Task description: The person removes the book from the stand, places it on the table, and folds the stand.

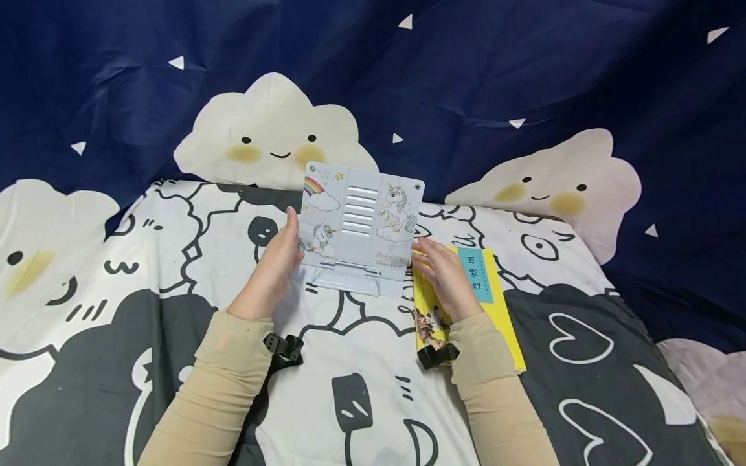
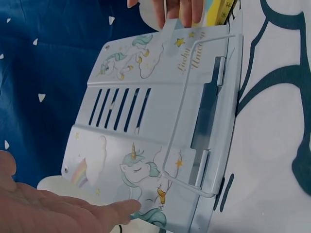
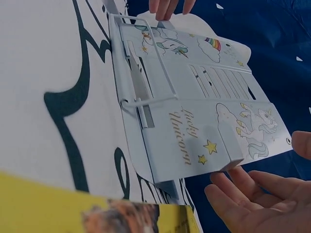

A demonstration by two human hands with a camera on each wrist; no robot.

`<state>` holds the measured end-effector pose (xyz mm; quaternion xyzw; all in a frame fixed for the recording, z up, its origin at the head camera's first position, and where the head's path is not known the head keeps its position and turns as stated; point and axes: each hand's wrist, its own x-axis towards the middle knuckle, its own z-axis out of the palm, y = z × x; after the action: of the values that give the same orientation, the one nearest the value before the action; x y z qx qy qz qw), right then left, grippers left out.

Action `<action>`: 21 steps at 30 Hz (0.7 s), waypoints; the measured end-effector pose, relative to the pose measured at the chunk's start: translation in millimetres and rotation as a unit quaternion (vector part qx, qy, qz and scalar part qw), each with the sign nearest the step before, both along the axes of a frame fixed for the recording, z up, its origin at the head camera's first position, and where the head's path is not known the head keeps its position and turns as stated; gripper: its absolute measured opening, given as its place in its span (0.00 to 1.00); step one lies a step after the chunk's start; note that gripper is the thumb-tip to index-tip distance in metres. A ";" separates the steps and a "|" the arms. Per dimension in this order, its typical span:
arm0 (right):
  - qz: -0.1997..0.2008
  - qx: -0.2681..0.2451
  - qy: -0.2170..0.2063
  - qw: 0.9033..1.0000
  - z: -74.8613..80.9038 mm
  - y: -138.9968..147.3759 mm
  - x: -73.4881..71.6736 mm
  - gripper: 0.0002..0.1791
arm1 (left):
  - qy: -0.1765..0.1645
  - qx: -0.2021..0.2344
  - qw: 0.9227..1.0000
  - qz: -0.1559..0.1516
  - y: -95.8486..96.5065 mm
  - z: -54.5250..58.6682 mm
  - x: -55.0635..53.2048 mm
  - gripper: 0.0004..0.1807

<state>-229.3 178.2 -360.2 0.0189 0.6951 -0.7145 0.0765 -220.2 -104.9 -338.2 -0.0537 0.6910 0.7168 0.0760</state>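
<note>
A white metal book stand [image 1: 362,246] with unicorn and rainbow prints stands tilted back on the bed, its slotted panel facing me. A wire page holder [image 2: 177,126] lies across its lower front. My left hand [image 1: 276,265] is at the stand's left edge, fingers extended along the side. At the opposite edge is my right hand [image 1: 445,275], with loosely bent fingers [image 3: 238,189] touching the lower side tab. Both thumbs are raised off the panel. Under the right hand and wrist lies a yellow book [image 1: 506,310] with a blue title label.
The patterned bedsheet [image 1: 326,362] under everything has cartoon prints and some folds. Behind it hangs a dark blue cloth [image 1: 454,77] with white triangles. Cloud-shaped cushions or prints [image 1: 274,123] line the back. Black straps [image 1: 283,347] circle both wrists.
</note>
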 end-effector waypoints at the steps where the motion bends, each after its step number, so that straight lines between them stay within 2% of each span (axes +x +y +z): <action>1: -0.001 0.001 -0.003 1.000 0.1 0.0 0.0 0.34 | 0.001 0.003 1.000 -0.001 -0.9 -0.8 -0.7 0.48; 6: -0.014 0.011 -0.017 1.000 0.8 -0.5 -0.6 0.30 | -0.001 0.020 1.000 0.003 -4.5 -5.0 -4.1 0.49; 11: -0.020 0.018 -0.028 0.999 1.6 -1.4 -0.5 0.28 | 0.003 0.017 1.000 0.002 -6.4 -6.7 -5.0 0.50; 16: -0.024 0.009 -0.033 0.999 2.3 -1.8 -0.4 0.26 | 0.001 0.022 1.000 0.010 -4.7 -4.4 -3.7 0.48; 21: -0.017 0.008 -0.036 0.999 2.5 -2.7 -0.2 0.28 | 0.007 0.006 1.000 0.019 1.3 -1.3 -1.8 0.44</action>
<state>-229.6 175.4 -357.7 0.0567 0.6969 -0.7093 0.0894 -221.9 -103.6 -339.5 -0.0615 0.6864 0.7223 0.0576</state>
